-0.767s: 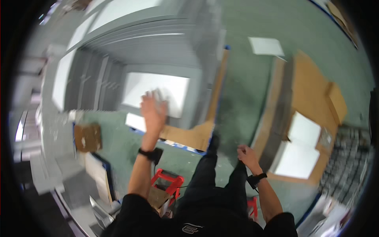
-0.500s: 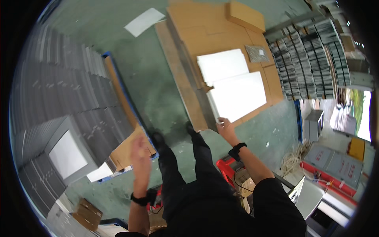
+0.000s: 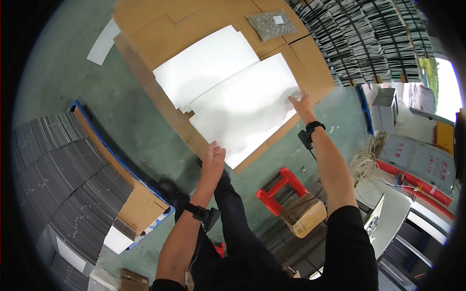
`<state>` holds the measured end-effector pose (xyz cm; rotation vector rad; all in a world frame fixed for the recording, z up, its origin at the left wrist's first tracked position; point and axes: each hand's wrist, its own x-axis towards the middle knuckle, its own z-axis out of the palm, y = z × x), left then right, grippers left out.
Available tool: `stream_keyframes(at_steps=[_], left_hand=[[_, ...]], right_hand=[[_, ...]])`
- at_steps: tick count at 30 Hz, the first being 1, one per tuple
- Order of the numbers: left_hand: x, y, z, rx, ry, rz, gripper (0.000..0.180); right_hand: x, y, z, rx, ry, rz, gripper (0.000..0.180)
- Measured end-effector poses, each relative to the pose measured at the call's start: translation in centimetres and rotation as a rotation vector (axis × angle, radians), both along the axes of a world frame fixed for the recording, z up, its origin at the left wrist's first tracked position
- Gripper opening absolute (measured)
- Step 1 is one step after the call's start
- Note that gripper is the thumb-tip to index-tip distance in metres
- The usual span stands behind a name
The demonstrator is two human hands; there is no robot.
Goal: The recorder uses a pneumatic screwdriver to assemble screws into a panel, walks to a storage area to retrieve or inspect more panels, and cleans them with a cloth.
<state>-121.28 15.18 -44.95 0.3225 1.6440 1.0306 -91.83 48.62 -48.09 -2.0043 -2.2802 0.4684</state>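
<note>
Two overlapping stacks of white sheets lie on brown cardboard, the nearer stack [image 3: 242,111] partly over the farther one [image 3: 206,60]. My right hand [image 3: 304,108] is at the nearer stack's right end, thumb and fingers apart against its edge. At the same stack's near left edge is my left hand [image 3: 212,165], its fingers loosely extended and slightly bent. Neither hand is visibly closed round a sheet. A black band with a small dark device sits on each wrist.
Flat cardboard [image 3: 145,29] carries a clear bag of small pieces [image 3: 272,25]. Strapped bundles [image 3: 359,39] stand at the far right, grey stacked sheets [image 3: 63,179] on a blue pallet at the left. A red stool [image 3: 281,189] and a cardboard box [image 3: 306,216] are near my right arm.
My left hand has moved from beside the grey stacks to the white sheets. My right hand has gone from the stack's near corner to its right end. The view has shifted closer.
</note>
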Motion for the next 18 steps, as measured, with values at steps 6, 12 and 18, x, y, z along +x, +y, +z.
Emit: stream_keyframes(at_steps=[6,12,18], left_hand=[[1.5,0.5,-0.3,-0.04,-0.029,-0.009,0.059],[1.2,0.6,0.1,-0.068,-0.027,-0.07,0.065],[0.3,-1.0,0.9,-0.152,-0.037,0.057,0.064]], right_hand=[[1.3,2.0,-1.2,0.047,-0.036,0.003,0.065],[1.1,3.3,5.1,-0.015,0.19,-0.092,0.036],[0.4,0.3,15.3,-0.166,0.55,-0.057,0.021]])
